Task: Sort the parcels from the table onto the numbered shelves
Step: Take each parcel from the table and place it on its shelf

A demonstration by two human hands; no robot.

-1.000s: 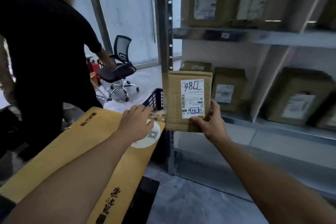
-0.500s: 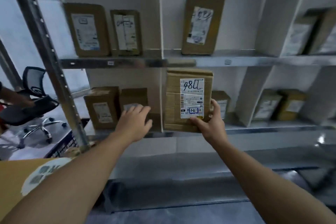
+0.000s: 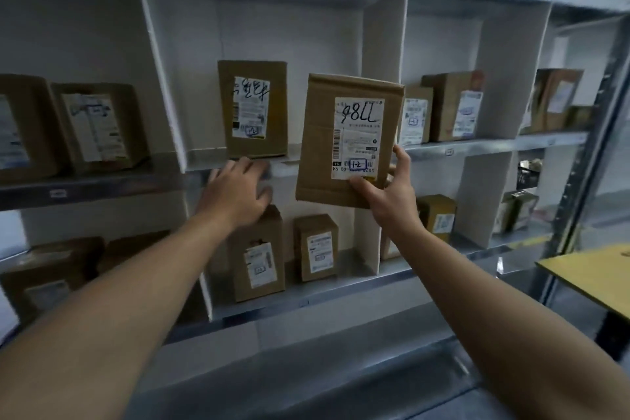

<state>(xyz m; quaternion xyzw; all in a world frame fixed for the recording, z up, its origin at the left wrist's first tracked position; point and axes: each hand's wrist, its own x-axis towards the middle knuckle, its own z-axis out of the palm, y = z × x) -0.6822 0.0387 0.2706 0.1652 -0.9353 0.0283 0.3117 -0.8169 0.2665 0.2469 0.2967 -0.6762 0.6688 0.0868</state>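
The right hand (image 3: 392, 196) pinches a flat brown cardboard parcel (image 3: 318, 147), white label marked 1-2; the left hand (image 3: 235, 194) is spread below a shelved brown box (image 3: 252, 109).

At the centre of the frame, the held parcel (image 3: 347, 141) is kept upright before the middle shelf (image 3: 102, 186), gripped at its lower edge by the right hand (image 3: 392, 196). To its left and behind it, a second parcel (image 3: 252, 109) is stood on that shelf. The left hand (image 3: 235, 191) is seen just below, before the shelf edge. Two lower parcels (image 3: 259, 256) are stood on the shelf beneath. A table corner (image 3: 586, 269) is found at lower right.
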